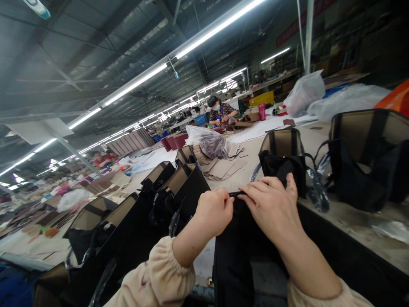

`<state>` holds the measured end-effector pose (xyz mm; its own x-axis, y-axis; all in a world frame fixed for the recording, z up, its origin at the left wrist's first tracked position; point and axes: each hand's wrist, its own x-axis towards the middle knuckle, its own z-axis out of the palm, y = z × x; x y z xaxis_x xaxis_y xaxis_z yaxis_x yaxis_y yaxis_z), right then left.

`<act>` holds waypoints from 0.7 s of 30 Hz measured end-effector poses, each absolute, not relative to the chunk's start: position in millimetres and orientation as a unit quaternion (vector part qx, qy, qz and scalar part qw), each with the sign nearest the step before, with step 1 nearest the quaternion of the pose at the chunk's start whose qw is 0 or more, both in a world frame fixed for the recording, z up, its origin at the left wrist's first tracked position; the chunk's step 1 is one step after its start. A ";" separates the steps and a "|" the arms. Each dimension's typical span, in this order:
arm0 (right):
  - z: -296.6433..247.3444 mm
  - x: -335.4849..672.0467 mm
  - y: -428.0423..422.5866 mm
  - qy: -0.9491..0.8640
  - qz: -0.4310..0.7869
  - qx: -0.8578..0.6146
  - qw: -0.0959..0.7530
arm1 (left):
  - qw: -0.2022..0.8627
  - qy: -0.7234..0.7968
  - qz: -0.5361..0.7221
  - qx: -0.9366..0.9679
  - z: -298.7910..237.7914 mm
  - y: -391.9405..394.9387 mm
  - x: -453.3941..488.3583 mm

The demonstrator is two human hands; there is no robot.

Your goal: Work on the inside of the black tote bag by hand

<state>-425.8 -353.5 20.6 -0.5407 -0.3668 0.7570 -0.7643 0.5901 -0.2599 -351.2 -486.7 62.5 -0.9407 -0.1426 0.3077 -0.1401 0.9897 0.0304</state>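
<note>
A black fabric bag point(243, 251) lies in front of me at the near edge of the worktable. My left hand point(214, 212) is closed in a fist on the bag's top edge. My right hand point(273, 204) pinches the same edge just to the right, its fingers curled over the black strip between the two hands. Both sleeves are beige.
A row of open black bags with tan lining point(172, 187) runs along the left. Two more such bags point(283, 157) point(367, 157) stand at the right. Cardboard pieces point(223, 166) and plastic sacks point(303, 91) lie farther back. Other workers point(219, 111) sit at distant tables.
</note>
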 end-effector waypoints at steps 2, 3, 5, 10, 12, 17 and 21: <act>19.7 -427.1 -354.1 -0.826 0.296 0.342 0.337 | 0.158 -0.985 -0.004 0.071 62.0 -487.1 -352.2; 19.2 -427.6 -354.2 -0.826 0.296 0.342 0.338 | 0.160 -0.985 -0.003 0.069 62.0 -487.0 -352.4; 18.4 -428.0 -354.3 -0.826 0.297 0.339 0.338 | 0.163 -0.984 -0.001 0.065 62.4 -486.4 -352.6; 18.0 -427.2 -355.2 -0.825 0.299 0.333 0.343 | 0.167 -0.984 0.006 0.064 63.1 -485.5 -352.5; 17.7 -427.1 -356.3 -0.824 0.299 0.333 0.347 | 0.174 -0.983 0.003 0.064 62.3 -486.0 -352.5; 16.9 -427.2 -358.8 -0.822 0.308 0.327 0.349 | 0.193 -0.978 -0.053 0.055 58.7 -487.9 -349.7; 18.6 -424.3 -359.2 -0.826 0.323 0.321 0.333 | 0.210 -0.967 -0.133 0.058 56.9 -490.9 -343.8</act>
